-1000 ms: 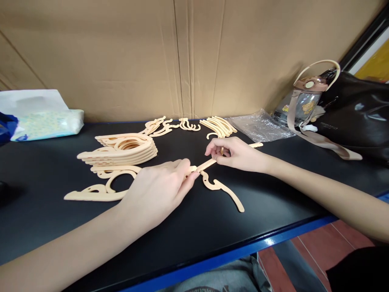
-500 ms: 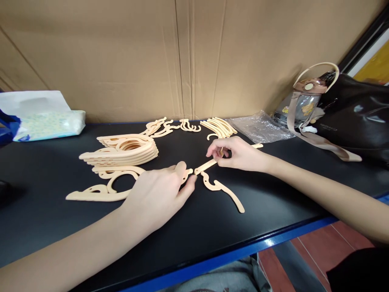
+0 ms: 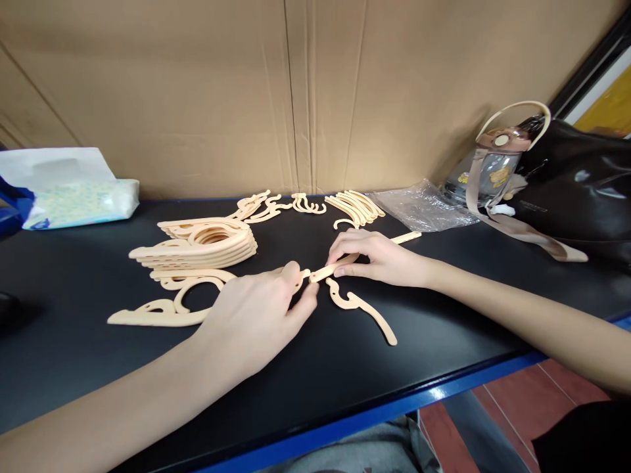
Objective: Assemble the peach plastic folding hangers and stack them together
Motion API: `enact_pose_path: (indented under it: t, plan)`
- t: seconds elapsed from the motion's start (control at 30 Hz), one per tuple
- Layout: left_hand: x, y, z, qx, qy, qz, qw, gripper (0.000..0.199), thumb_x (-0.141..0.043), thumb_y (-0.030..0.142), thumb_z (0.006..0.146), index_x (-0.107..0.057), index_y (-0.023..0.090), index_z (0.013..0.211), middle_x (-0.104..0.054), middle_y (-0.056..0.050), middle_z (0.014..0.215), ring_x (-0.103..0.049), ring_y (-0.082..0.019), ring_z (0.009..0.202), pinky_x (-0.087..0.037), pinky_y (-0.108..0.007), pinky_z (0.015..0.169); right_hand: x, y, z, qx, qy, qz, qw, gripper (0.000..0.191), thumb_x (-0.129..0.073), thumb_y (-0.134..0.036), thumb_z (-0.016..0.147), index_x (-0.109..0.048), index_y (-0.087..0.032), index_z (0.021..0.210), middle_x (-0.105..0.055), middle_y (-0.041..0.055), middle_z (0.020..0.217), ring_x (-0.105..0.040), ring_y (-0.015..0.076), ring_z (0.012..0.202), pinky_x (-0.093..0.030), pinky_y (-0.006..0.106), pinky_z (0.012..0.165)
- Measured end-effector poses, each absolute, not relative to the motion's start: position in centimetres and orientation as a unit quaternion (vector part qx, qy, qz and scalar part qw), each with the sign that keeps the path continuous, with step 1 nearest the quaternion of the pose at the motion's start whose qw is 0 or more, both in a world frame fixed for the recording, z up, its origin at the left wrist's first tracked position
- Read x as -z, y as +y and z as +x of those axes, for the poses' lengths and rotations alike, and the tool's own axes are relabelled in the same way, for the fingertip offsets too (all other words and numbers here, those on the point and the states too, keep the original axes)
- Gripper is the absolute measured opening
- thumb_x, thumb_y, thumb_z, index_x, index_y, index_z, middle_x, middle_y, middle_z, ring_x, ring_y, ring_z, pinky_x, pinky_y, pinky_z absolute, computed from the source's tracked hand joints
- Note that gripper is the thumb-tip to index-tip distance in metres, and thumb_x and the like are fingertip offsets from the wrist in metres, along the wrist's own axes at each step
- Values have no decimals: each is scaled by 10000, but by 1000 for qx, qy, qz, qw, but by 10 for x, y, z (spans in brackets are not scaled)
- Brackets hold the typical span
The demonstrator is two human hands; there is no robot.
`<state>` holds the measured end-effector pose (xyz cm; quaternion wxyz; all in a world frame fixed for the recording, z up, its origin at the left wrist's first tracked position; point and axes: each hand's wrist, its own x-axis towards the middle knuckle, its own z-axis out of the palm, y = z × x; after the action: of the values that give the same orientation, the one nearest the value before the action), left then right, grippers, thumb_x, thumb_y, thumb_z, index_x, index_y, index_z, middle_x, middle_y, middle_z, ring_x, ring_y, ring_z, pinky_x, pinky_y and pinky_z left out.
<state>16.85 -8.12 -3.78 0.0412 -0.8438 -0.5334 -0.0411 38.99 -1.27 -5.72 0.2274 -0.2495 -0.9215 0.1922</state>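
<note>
Two bare hands are reaching over a black tabletop (image 3: 315, 368). The left hand (image 3: 257, 309) is pinching a small cream plastic piece (image 3: 299, 282), mostly hidden behind its fingers. The right hand (image 3: 377, 257) is grasping a long, slim cream plastic strip (image 3: 324, 271), whose holed end is lying just beside the left fingertips; whether it is touching the pinched piece, one cannot tell. Nearer the wearer than the right fingers, a curvy, hook-shaped cream plastic part (image 3: 350, 302) is lying flat. Beyond the left fingers and leftward, a neat stack of cream plastic hangers (image 3: 229, 251) is resting. Beyond the right fingers, slender curved cream plastic arms (image 3: 362, 209) are lying clustered.
</note>
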Motion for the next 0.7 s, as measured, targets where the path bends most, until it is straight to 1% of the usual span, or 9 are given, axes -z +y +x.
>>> enact_pose_path:
  t: [0.07,0.13,0.3,0.53,0.7]
  plan:
    - [36,-81,169,40,-538,-841,41,340,-392,471,938,-423,224,705,-560,0,543,-567,-199,453,-240,-254,423,56,-14,388,-216,-915,-244,237,128,-605,-262,920,-660,-150,951,-644,43,902,-574,159,844,-445,303,782]
    - [36,-81,169,32,-546,-836,36,379,-371,528,940,-453,220,735,-576,-10,557,-587,-219,478,-240,-256,427,56,-15,388,-235,-909,-243,243,120,-611,-259,916,-664,-156,947,-651,34,884,-576,151,824,-443,293,765]
    - [36,-79,169,5,-565,-825,9,378,-343,509,969,-485,216,775,-580,-4,571,-602,-236,523,-228,-259,448,57,-14,389,-288,-885,-248,268,126,-636,-263,897,-673,-159,957,-654,26,880,-590,141,813,-455,274,737]
    - [38,-75,168,6,-542,-841,0,373,-321,459,996,-481,211,769,-551,14,558,-555,-202,467,-224,-267,451,58,-17,388,-336,-863,-264,271,140,-652,-288,880,-676,-158,925,-661,28,880,-622,145,814,-487,270,736]
    - [40,-74,167,-4,-522,-853,11,380,-305,425,1007,-492,202,763,-587,-2,578,-604,-225,508,-236,-270,447,57,-19,387,-363,-853,-262,268,133,-648,-267,883,-678,-142,918,-660,30,879,-629,136,814,-485,249,727]
